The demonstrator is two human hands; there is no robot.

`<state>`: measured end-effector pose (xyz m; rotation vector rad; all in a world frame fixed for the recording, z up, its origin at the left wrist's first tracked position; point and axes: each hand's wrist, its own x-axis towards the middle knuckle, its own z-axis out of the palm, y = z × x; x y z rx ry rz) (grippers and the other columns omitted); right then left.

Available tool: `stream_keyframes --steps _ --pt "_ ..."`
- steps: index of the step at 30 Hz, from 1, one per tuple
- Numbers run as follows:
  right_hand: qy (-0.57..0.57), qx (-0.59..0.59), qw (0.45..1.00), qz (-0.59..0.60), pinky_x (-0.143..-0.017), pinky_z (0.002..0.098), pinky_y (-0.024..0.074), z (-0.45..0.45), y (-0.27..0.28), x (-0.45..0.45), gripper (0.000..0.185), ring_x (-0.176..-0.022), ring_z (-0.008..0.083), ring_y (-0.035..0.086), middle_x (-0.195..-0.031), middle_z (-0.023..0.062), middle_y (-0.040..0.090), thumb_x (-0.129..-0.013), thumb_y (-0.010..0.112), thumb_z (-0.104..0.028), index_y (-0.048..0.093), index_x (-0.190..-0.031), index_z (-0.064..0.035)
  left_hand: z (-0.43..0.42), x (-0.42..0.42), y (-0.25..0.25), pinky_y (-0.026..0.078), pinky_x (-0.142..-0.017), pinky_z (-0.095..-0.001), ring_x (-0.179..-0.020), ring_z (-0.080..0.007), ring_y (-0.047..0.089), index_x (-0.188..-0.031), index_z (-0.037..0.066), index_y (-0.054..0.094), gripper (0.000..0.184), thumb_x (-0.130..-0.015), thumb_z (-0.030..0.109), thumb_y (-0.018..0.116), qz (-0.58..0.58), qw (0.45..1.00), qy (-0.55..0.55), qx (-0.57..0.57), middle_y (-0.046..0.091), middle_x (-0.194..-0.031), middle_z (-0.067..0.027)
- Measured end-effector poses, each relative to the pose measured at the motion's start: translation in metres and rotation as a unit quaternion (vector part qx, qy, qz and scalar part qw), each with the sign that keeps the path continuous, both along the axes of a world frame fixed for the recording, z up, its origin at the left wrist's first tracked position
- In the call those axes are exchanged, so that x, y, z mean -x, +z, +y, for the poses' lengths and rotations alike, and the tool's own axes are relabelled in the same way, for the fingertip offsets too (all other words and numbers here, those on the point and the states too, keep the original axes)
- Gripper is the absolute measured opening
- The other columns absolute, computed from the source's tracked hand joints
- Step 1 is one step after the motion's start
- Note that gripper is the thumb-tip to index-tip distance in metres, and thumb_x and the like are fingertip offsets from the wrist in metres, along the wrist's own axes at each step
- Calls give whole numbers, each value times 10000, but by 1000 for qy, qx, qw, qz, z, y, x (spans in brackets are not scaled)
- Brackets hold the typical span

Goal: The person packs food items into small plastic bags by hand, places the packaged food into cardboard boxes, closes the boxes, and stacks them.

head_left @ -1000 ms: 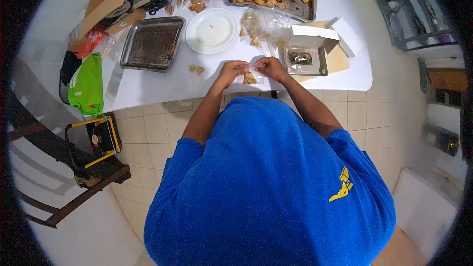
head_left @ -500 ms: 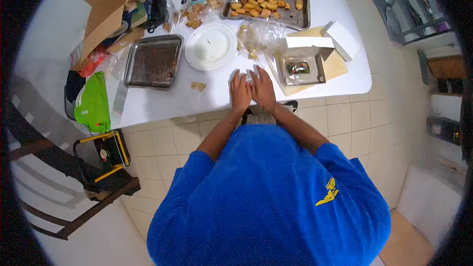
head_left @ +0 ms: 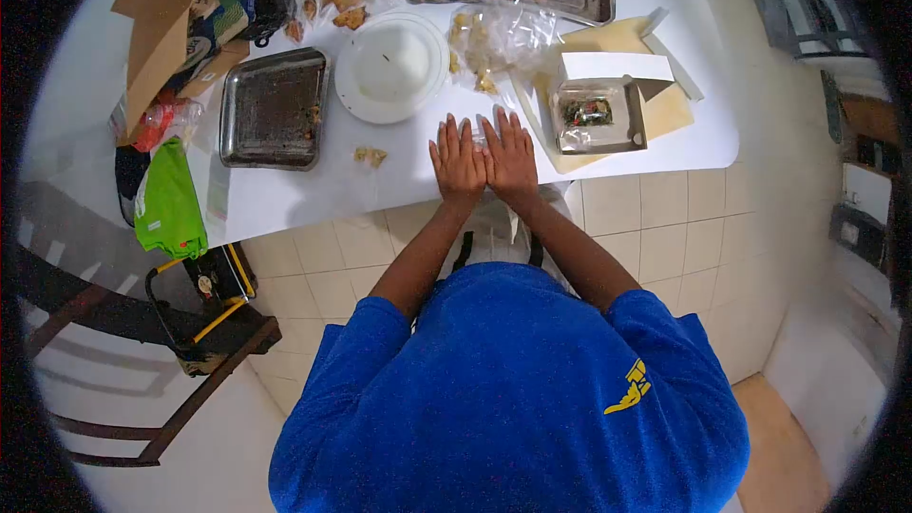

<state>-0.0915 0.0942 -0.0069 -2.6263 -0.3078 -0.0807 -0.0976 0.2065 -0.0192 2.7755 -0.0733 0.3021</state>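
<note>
My left hand (head_left: 458, 166) lies flat near the table's front edge, fingers stretched out. Right beside it, my right hand (head_left: 511, 163) is pressed down the same way, the thumbs side touching. Something pale or clear shows between them, but what lies under the palms is hidden. Just beyond my fingertips are a round white plate (head_left: 391, 81) with a small dark mark on it and a clear plastic bag (head_left: 518, 33) with light brown pieces in it. To the right of my right hand stands an open white box (head_left: 632, 123) holding a clear pack with dark green and red contents.
At the back is a metal tray (head_left: 600, 8) of browned food chunks. A stained tray (head_left: 271, 114) lies left, a small bag of pieces (head_left: 369, 157) in front. A cardboard box (head_left: 157, 28) and green cloth (head_left: 171, 204) are far left; yellowish board (head_left: 679, 109) lies under the white box.
My fingers have straightened and spread flat, where they were more bent before. The view has shifted, so the table things appear higher. The white box's lid flap sits at a different angle.
</note>
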Motion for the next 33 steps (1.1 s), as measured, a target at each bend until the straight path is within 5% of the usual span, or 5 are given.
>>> stream_keyframes --steps 14,22,27,30,33 --pt "-1 53 999 10 -1060 496 175 1 -5 1 540 -1341 317 181 -1457 133 196 -894 402 -306 264 -1399 -171 -2 -1 2 75 -1071 -482 -1336 -292 201 -1323 90 401 514 -858 306 360 40 999 5 -31 245 -1437 -157" --pt "40 -47 997 -40 -997 467 293 -15 6 -11 364 -1238 336 337 -1354 144 345 -777 554 -173 523 -1128 -85 19 -6 6 104 -1025 -597 -1328 -328 187 -1133 121 554 368 -786 244 574 70 990 -41 111 251 -1427 -130" --pt "174 -98 977 68 -828 418 437 -33 16 -37 291 -986 345 503 -998 139 557 -650 607 -16 554 -931 -71 36 -28 14 376 -865 -443 -996 -274 529 -864 101 576 197 -678 80 636 119 975 -134 135 593 -943 -55" --pt "192 -120 961 160 -791 417 452 -36 6 -50 313 -908 340 520 -913 136 560 -621 626 -20 562 -922 -77 47 -43 24 442 -743 -410 -868 -308 572 -848 91 578 182 -677 42 610 195 948 -199 151 600 -891 -106" --pt "228 -27 971 68 -660 385 462 -34 4 -53 175 -842 329 543 -883 149 551 -637 592 -2 538 -793 -58 55 -54 16 453 -734 -408 -808 -334 556 -835 76 576 193 -659 -4 564 174 939 -273 114 579 -839 -125"
